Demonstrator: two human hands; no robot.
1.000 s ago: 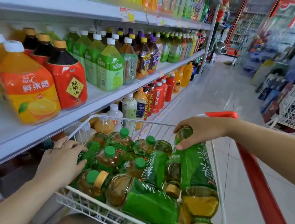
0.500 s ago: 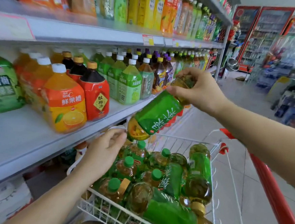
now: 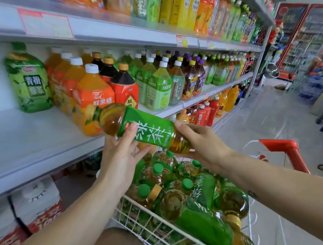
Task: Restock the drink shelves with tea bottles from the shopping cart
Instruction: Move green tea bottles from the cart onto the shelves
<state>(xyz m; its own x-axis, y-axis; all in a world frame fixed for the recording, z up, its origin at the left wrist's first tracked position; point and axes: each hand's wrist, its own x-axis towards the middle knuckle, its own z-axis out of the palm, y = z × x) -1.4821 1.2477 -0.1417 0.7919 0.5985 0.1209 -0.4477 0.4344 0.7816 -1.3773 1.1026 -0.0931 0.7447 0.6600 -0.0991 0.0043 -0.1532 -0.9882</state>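
Observation:
A green-labelled tea bottle (image 3: 146,129) lies sideways in the air above the cart, its base pointing left toward the shelf. My left hand (image 3: 121,154) holds it from below near the middle, and my right hand (image 3: 203,145) grips its neck end. The white wire shopping cart (image 3: 159,232) below holds several more green tea bottles (image 3: 197,218) lying and standing in a heap. The middle shelf (image 3: 29,141) has a bare stretch at the left, in front of one green tea bottle (image 3: 28,81).
Orange juice bottles (image 3: 93,99) and dark red-labelled bottles (image 3: 125,84) stand just right of the bare stretch. The upper shelf (image 3: 125,30) overhangs it. The cart's red handle (image 3: 282,149) is at right. White-and-red boxes (image 3: 38,205) sit under the shelf. The aisle floor runs right.
The bottle has swung from a steep tilt to nearly level and moved lower and left toward the shelf. My left hand has left the cart rim and taken hold of it from below.

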